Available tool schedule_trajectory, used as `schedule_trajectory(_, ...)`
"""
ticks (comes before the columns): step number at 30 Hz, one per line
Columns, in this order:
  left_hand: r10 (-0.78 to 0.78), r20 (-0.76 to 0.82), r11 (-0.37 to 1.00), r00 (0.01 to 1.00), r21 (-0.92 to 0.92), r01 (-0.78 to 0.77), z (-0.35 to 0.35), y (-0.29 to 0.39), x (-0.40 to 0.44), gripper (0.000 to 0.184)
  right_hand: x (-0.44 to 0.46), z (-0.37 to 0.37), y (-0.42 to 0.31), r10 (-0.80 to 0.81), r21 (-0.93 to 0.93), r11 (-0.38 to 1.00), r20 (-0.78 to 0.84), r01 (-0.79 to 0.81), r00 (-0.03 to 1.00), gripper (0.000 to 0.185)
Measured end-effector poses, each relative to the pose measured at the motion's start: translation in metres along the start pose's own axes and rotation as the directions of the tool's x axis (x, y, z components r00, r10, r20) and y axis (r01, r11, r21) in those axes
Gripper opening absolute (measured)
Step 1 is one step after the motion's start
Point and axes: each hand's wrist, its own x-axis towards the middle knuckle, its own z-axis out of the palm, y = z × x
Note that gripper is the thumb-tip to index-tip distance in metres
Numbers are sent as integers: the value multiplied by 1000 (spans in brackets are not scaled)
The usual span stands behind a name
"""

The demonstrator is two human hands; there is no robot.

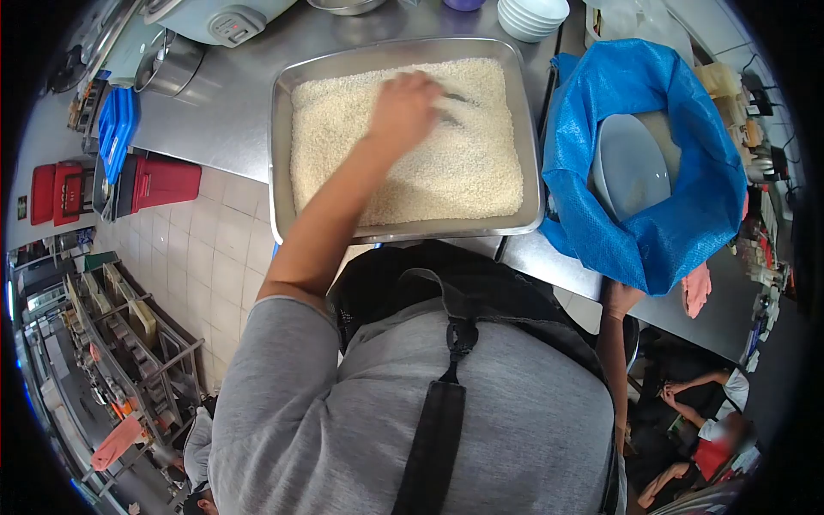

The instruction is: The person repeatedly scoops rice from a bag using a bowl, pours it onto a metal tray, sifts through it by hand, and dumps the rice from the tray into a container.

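Note:
My left hand (pixel 405 110) reaches into a layer of pale rice grains (pixel 343 146) and touches its surface. Its fingers are smeared by motion, so their closure is unclear. Dark streaks beside the fingertips break up the rice. A wide rectangular metal tray (pixel 403 232) holds the grains. To the right stands a blue woven sack (pixel 577 154) with its mouth open; a pale bowl (pixel 622 163) lies tilted inside it. My right hand (pixel 622 296) is at the sack's near lower edge, its fingers hidden.
A steel counter (pixel 215 112) carries a rice cooker (pixel 215 21), a metal pot (pixel 172 69) and stacked white bowls (pixel 532 17). Red bins (pixel 163 182) stand on the tiled floor at left. Another person (pixel 717 438) is at lower right, and part of another shows at lower left.

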Motion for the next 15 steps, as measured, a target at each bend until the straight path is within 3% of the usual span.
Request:
schedule_trajectory(4,-218,18,971,976,100,215,-35,-58,-40,35,0,-2,-11,17,-9,1000,24,-16,1000,48)
schedule_trajectory(8,-390,46,907,920,189,376,-55,-58,-75,35,-1,-3,1,-1,-25,1000,39,2,999,52)
schedule_trajectory(11,-390,57,908,919,190,373,-48,-28,-75,35,0,-2,-2,30,8,999,43,-31,999,50)
schedule_trajectory(15,-263,48,964,964,53,260,-16,13,-44,33,-2,-2,-8,19,41,999,18,-20,1000,48)
